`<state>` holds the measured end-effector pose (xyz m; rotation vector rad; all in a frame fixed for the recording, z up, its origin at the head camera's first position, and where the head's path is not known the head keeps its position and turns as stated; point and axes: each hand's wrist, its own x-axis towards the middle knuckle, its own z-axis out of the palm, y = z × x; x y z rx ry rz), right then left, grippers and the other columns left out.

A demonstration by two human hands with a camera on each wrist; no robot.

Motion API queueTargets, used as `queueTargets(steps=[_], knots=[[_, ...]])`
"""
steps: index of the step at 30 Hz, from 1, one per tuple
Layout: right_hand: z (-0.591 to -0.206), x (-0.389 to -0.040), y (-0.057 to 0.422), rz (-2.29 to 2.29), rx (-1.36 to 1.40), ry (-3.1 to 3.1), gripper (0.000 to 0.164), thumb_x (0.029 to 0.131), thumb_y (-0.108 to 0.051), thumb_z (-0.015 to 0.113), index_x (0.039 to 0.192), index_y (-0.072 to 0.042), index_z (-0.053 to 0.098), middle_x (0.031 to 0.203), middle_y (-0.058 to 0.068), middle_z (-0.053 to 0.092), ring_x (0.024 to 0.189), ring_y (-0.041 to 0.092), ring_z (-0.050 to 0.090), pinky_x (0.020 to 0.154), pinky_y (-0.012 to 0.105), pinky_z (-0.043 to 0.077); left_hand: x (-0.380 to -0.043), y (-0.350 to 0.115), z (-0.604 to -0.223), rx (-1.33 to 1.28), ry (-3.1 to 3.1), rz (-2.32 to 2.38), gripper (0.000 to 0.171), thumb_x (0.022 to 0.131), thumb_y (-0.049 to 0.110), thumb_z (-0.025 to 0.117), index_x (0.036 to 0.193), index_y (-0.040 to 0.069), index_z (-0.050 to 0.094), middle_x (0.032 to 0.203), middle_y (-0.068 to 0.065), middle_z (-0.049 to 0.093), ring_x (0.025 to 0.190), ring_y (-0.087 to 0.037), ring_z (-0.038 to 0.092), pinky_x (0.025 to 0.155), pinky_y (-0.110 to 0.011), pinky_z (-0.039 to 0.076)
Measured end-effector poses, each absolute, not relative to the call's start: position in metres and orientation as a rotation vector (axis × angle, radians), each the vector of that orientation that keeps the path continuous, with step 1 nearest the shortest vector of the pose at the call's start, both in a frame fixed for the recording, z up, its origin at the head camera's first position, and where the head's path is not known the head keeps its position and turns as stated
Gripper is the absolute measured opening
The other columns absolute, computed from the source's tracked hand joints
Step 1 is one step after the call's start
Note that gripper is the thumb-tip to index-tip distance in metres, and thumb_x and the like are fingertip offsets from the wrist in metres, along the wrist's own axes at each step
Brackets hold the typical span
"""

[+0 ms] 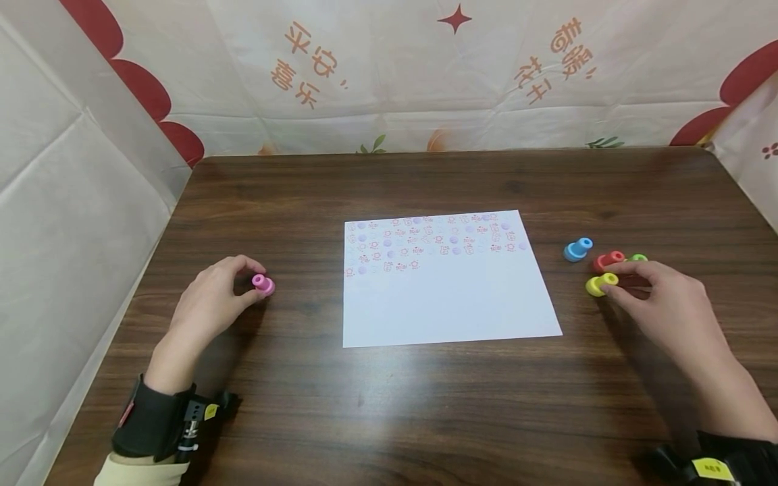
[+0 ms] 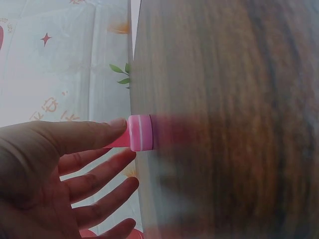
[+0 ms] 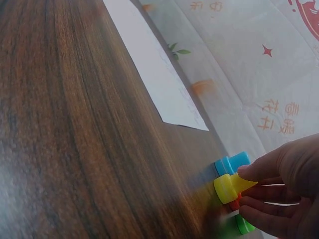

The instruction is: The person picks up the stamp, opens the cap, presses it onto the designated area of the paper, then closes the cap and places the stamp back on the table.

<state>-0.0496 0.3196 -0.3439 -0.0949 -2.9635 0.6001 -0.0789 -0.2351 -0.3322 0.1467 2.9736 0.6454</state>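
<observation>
At the left of the table, my left hand (image 1: 209,300) pinches a small pink stamp (image 1: 264,285) between thumb and index finger. The left wrist view shows the pink stamp (image 2: 140,133) with its wide base at the tabletop and the other fingers spread beyond it. My right hand (image 1: 677,307) holds a yellow stamp (image 1: 597,285) by its narrow handle. Close behind are a red stamp (image 1: 608,260) and a blue stamp (image 1: 577,250), both upright. A green stamp (image 1: 637,257) is partly hidden by the right fingers; more of the green stamp (image 3: 244,225) shows in the right wrist view.
Between the hands lies a white sheet of paper (image 1: 450,304), with rows of small red and purple prints across its upper part. The brown wooden table (image 1: 377,405) ends at a printed cloth (image 1: 389,67) hanging behind it.
</observation>
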Motion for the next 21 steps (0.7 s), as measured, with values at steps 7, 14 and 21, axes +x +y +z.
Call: queueTargets(steps=[7,14,21], knots=[[-0.3466,-0.0501,0.3200,0.598,-0.100,-2.978,0.046,0.087,-0.025,0.070,0.115,0.009,0.059,0.107,0.039,0.060,0.092,0.052,0.059,0.071,0.067,0.050,-0.0778,-0.2348,-0.3284,0.144,2.971,0.655,0.034,0.086,0.022,0.071,0.115,0.009,0.060,0.125,-0.024,0.059,0.116,-0.044,0.049,0.086,-0.066,0.043],[-0.3469,-0.0505,0.3199,0.588,-0.103,-2.979,0.046,0.086,-0.024,0.071,0.115,0.009,0.060,0.106,0.040,0.060,0.092,0.052,0.059,0.070,0.067,0.050,-0.0763,-0.2339,-0.3260,0.145,2.981,0.666,0.035,0.086,0.022,0.071,0.116,0.009,0.060,0.126,-0.025,0.058,0.118,-0.045,0.047,0.089,-0.067,0.041],[-0.3445,-0.0504,0.3181,0.589,-0.104,-2.976,0.046,0.085,-0.023,0.072,0.115,0.009,0.060,0.106,0.039,0.060,0.092,0.052,0.058,0.070,0.066,0.051,-0.0744,-0.2330,-0.3230,0.154,3.000,0.686,0.038,0.085,0.029,0.071,0.115,0.008,0.060,0.127,-0.024,0.057,0.118,-0.045,0.047,0.092,-0.067,0.040]])
